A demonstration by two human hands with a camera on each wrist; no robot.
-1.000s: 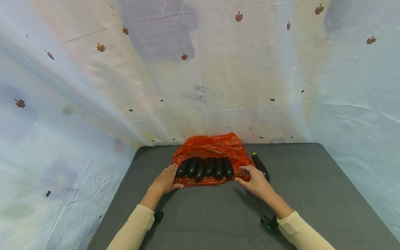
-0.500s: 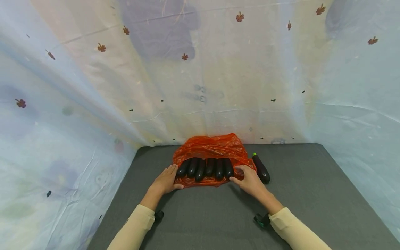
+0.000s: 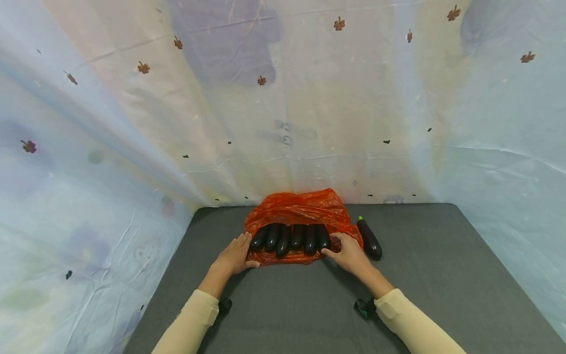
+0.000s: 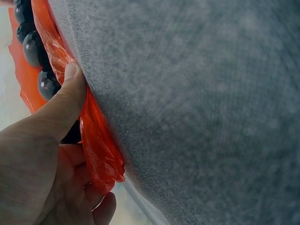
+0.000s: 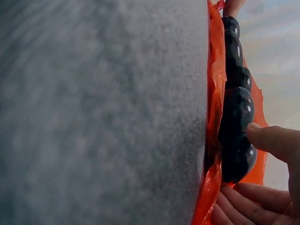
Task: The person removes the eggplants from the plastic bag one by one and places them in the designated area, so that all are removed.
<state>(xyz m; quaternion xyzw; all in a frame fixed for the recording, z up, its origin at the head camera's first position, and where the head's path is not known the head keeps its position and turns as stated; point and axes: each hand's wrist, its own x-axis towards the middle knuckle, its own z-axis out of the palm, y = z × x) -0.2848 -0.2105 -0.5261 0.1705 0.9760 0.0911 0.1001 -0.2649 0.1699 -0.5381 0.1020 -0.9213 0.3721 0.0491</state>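
In the head view, a crinkled red plastic bag lies with several dark, glossy eggplants side by side in its mouth. My left hand holds the bag's left edge; the left wrist view has its thumb over the plastic rim, with fingers partly behind the plastic. At the opposite end of the row is my right hand. Its thumb touches the eggplants' rounded ends, while extended fingers lie beside the rightmost eggplant.
One loose eggplant with a green stem end lies on the grey table, just right of the bag and close to my right hand. A patterned sheet hangs behind the table and along both sides.
My right hand has slid left from the bag's right edge up to the rightmost eggplant. My left hand, the bag and the row of eggplants look unmoved.
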